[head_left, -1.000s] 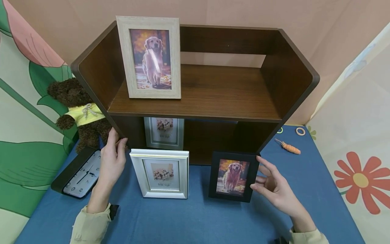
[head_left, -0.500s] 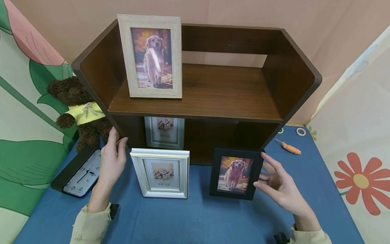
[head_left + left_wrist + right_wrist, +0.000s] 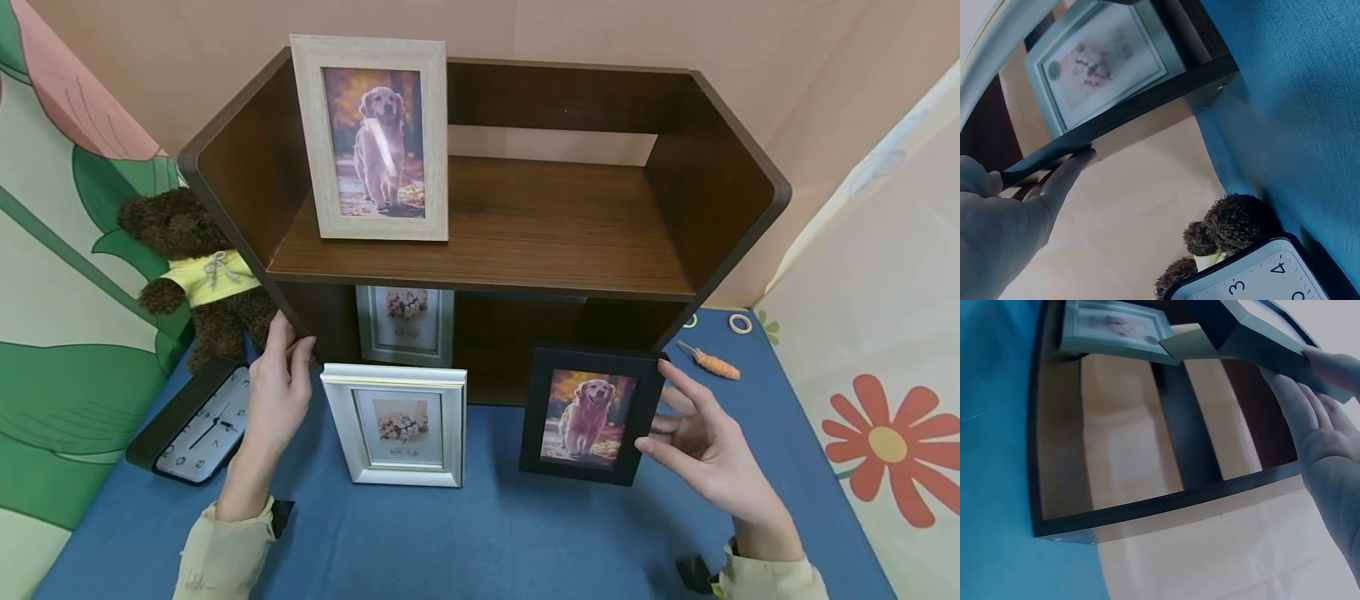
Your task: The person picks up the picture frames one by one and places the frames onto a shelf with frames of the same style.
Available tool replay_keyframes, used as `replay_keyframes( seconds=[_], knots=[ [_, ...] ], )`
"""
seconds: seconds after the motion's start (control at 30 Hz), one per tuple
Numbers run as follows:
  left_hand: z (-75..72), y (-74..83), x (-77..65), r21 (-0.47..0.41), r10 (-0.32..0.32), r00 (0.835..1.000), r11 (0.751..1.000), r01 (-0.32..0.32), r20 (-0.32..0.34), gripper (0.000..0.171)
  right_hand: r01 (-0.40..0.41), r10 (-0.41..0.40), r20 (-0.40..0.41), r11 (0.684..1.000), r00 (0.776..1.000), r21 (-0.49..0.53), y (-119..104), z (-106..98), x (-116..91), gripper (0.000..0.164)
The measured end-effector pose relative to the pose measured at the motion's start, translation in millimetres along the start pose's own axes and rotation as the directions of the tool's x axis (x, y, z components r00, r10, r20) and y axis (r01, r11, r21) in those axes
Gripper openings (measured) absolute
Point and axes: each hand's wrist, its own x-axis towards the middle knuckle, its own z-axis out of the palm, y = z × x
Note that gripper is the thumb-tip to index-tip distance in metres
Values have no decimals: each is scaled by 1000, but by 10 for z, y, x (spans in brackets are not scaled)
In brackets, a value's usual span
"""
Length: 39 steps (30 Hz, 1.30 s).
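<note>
My right hand pinches the right edge of a black photo frame with a golden dog picture, thumb in front and fingers behind. In the right wrist view the black frame is lifted and tilted in front of the lower compartment. At the left, my left hand grips the front edge of the dark brown shelf; the left wrist view has thumb and fingers on either side of its side panel. Between the hands a white photo frame with a flower picture stands upright.
A cream photo frame stands on the upper board, a grey-blue one in the lower compartment. Left of the shelf are a teddy bear and a black-cased clock. A carrot toy and a ring lie right.
My right hand has raised the black photo frame and carried it slightly to the right, toward the shelf. My left hand keeps its place on the shelf's side.
</note>
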Motion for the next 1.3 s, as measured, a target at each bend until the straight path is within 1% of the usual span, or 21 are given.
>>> replay_keyframes(
  seconds=[0.2,0.37,0.6,0.8,1.03,1.3],
  knots=[
    [3,-7,4,9,-9,1000,1000,9,5,54,19,-19,5,1000,1000,-2,-71,-35,69,92],
    [3,-14,2,13,11,1000,1000,-11,-7,53,20,-20,8,1000,1000,0,-127,-48,129,92],
    [7,-37,-4,10,34,999,999,-34,-16,53,66,-67,18,997,998,48,-156,-66,210,89],
    [7,-41,-2,11,34,999,999,-34,-20,52,79,-79,9,997,997,5,-198,-59,283,88],
    [10,-38,0,10,32,999,999,-32,-16,52,142,-142,-7,989,990,30,-249,-54,396,88],
    [7,-31,4,-10,24,1000,1000,-24,-12,52,146,-146,-35,989,989,2,-330,-65,473,88]
  ],
)
